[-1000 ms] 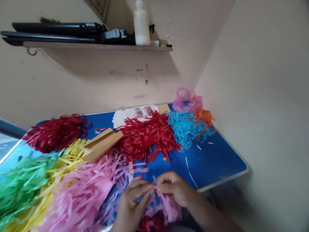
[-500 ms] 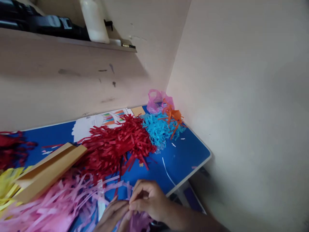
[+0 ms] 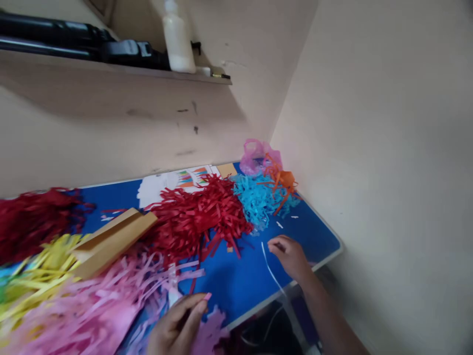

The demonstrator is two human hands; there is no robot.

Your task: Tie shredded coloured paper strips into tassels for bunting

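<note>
My left hand (image 3: pixel 177 323) is at the blue table's (image 3: pixel 240 283) near edge, fingers pinched on a bundle of pink paper strips (image 3: pixel 210 330) whose end sticks up at the fingertips. My right hand (image 3: pixel 290 256) has reached out over the table, fingers curled beside a thin white wire (image 3: pixel 271 268) lying on the blue surface; whether it grips the wire I cannot tell. Heaps of cut paper strips cover the table: pink (image 3: pixel 92 310), yellow (image 3: pixel 40 271), red (image 3: pixel 195 222), dark red (image 3: pixel 33 219), light blue (image 3: pixel 258 199) and orange (image 3: pixel 283 180).
A brown cardboard piece (image 3: pixel 113 241) lies among the heaps. A printed white sheet (image 3: pixel 173 180) and a pink plastic bag (image 3: pixel 256 155) sit at the back. A wall shelf (image 3: pixel 111 66) carries a white bottle (image 3: pixel 178 37) and a black tripod. Walls close in behind and at right.
My hands have parted: the right left the pink bundle and reached forward to the white wire, while the left keeps the pink strips. The view swung back leftward.
</note>
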